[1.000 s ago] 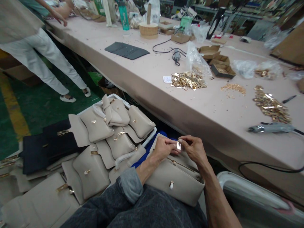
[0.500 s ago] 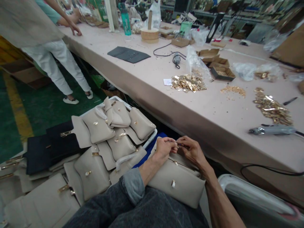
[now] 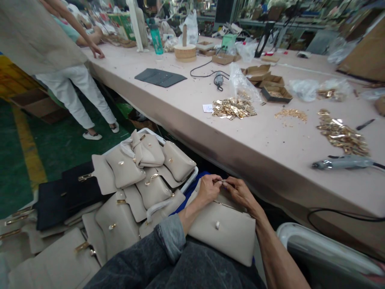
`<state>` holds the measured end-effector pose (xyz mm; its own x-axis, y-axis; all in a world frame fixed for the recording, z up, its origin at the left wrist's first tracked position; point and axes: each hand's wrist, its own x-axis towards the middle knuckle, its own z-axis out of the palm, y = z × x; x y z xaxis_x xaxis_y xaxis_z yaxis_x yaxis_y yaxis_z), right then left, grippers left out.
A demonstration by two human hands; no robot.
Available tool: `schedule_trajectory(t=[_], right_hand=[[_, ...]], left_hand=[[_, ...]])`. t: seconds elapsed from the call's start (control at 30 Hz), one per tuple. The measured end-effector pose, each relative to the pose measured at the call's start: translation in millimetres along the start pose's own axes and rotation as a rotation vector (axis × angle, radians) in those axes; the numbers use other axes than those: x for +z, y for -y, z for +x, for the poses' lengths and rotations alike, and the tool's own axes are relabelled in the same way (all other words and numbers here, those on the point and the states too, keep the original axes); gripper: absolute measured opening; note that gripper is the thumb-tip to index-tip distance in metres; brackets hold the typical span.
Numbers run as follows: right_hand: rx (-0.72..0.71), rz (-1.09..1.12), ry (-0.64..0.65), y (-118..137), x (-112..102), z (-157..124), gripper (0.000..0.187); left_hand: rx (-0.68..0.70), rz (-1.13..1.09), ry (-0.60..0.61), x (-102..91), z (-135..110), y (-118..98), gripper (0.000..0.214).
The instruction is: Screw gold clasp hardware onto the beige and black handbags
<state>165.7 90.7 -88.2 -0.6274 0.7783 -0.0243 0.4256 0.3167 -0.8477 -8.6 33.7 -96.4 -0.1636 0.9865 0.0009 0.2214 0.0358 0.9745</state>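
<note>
A beige handbag [image 3: 228, 235] with a small gold turn-lock lies on my lap. Both hands meet at its upper edge. My left hand [image 3: 209, 188] pinches a small metal clasp plate [image 3: 223, 181] on the bag's flap. My right hand [image 3: 240, 191] pinches the same plate from the other side, fingers pressed together. The plate is edge-on and mostly hidden by my fingertips.
A pile of beige handbags [image 3: 141, 172] and black ones [image 3: 72, 194] fills crates at my left. The long pink table [image 3: 186, 104] holds heaps of gold fittings [image 3: 233, 108], an electric screwdriver [image 3: 343, 162] and small boxes. Another person [image 3: 57, 52] stands at the table's far left. A grey bin rim [image 3: 319, 241] is right.
The shiny plate, held up and facing me a second ago, is now turned edge-on and lowered onto the bag's flap between my fingertips. The view has shifted slightly.
</note>
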Motion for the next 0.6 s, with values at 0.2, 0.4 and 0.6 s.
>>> schedule_trajectory(t=[0.2,0.4,0.6], right_hand=[[0.042,0.039,-0.017,-3,1,-3,0.037],[0.060,-0.006,-0.116,-4,4,-10,0.041],[0.150,0.032,-0.193,-10,13,-15,0.051]], left_hand=[[0.105,0.197,-0.006,3.7,0,-7,0.018],[0.084,0.284,0.009,9.2,-1,-16,0.019],[-0.045,0.280,0.023,18.0,-1,-12,0.019]])
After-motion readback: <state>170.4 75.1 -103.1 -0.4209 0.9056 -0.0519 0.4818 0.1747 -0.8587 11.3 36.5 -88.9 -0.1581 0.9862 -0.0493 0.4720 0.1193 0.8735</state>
